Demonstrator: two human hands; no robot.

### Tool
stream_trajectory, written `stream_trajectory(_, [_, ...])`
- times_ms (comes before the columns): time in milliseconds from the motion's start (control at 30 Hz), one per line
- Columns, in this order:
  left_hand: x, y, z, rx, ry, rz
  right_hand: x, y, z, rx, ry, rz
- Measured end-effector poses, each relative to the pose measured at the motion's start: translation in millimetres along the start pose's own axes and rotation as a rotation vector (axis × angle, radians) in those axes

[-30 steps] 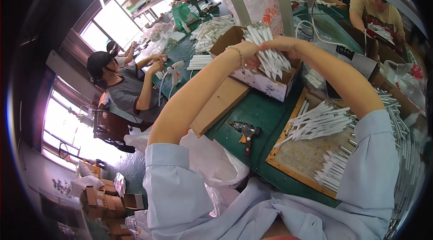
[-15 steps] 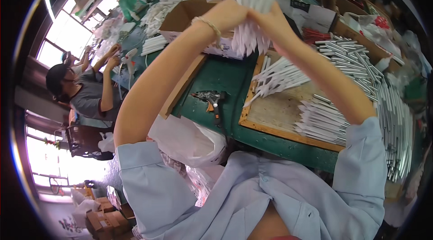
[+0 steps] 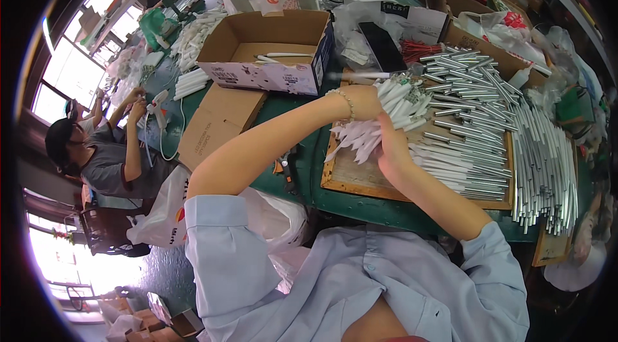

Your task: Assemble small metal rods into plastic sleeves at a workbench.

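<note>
Left hand [image 3: 362, 101] and right hand [image 3: 394, 154] — fingers gripping — hold bunched, pointed white sticks [image 3: 402, 101] above the wooden tray [image 3: 362, 189]; bare surface [image 3: 310, 171] along its left edge.

Left hand [image 3: 364, 102] and right hand [image 3: 393, 151] sit close together — both apparently curled.

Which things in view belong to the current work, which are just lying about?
Likely in use:
white pointed sticks, held by left hand and right hand
wood-framed board beneath

Seemingly lying about:
black glue gun
black rectangular slab
white plastic bag
</note>
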State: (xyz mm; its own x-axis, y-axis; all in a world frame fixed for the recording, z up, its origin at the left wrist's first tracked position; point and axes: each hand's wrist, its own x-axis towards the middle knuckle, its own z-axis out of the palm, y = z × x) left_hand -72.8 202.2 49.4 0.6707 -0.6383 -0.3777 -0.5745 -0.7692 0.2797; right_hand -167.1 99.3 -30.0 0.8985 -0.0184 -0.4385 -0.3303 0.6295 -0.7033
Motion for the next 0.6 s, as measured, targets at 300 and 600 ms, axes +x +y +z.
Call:
stream_trajectory(300, [-12.0,-35.7,9.0,-0.034,0.211,0.008,-24.5,-54.2,14.8,-0.238,-0.139,0.349])
stream_trajectory(600, [-78.1,-67.1,-69.4,-0.124,0.696,0.060,-34.7,-71.4,-29.5,-0.361,-0.203,0.399])
